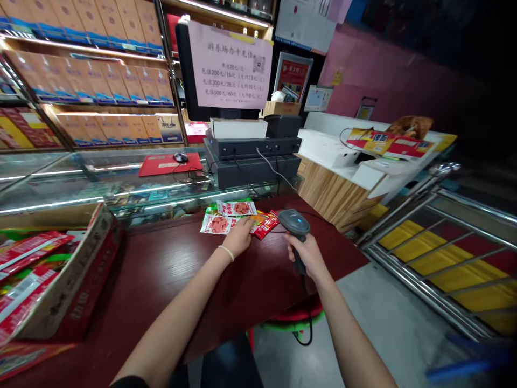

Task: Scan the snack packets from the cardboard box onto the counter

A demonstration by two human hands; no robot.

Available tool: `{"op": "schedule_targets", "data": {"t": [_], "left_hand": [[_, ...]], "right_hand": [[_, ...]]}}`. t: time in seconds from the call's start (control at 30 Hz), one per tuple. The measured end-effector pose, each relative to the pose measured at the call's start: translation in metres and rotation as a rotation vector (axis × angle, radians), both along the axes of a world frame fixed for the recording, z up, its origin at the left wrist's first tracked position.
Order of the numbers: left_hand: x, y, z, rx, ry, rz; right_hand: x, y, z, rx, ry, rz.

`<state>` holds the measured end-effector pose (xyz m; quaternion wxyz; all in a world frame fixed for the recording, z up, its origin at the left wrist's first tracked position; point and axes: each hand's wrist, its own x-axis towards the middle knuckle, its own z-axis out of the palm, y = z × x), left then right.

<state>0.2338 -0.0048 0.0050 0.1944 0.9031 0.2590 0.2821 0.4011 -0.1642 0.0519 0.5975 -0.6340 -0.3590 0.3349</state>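
Note:
My right hand (305, 250) is wrapped around the handle of a dark grey barcode scanner (294, 222), which is held up over the table's right part. Its black cable hangs down past the table edge. My left hand (239, 237), with a pale band on its wrist, reaches forward with fingers stretched onto a small pile of snack packets. In that pile, a white-and-red packet (218, 223) lies to the left, another white packet (241, 208) overlaps it behind, and a red packet (266, 224) is to the right. My fingertips are partly hidden among the packets.
An open carton (95, 258) of red snack packs stands at left on the dark red table (161, 275). Behind are a glass counter, a mouse (180, 157) on a red mat, and a monitor covered by a paper sign (230, 64). A metal railing (424, 248) stands right.

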Motion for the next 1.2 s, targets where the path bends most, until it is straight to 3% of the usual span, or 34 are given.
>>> {"op": "schedule_targets", "data": {"t": [0.17,0.27,0.37,0.57,0.67,0.9,1.07,1.2], "left_hand": [[0.021,-0.006,-0.021,0.04,0.093,0.094],[0.018,-0.011,-0.021,0.022,0.072,0.13],[0.007,-0.012,-0.017,-0.045,-0.098,0.168],[-0.046,-0.005,-0.008,-0.283,-0.475,0.394],[-0.089,-0.001,-0.005,-0.476,-0.58,0.396],[-0.177,0.018,-0.009,-0.734,-0.865,0.5],[-0.195,0.031,-0.014,-0.819,-1.104,0.575],[-0.197,0.035,-0.016,-0.85,-1.179,0.539]], "right_hand": [[0.0,0.002,-0.001,0.0,0.046,-0.001],[-0.002,0.004,-0.001,-0.005,0.041,0.008],[-0.005,0.004,0.0,-0.011,0.018,0.009],[-0.021,0.004,0.011,-0.005,-0.108,0.088],[-0.039,0.012,0.02,-0.004,-0.106,0.171],[-0.106,0.068,0.029,-0.008,-0.012,0.363],[-0.147,0.112,0.025,-0.038,-0.028,0.5],[-0.157,0.125,0.01,-0.069,-0.025,0.489]]}}
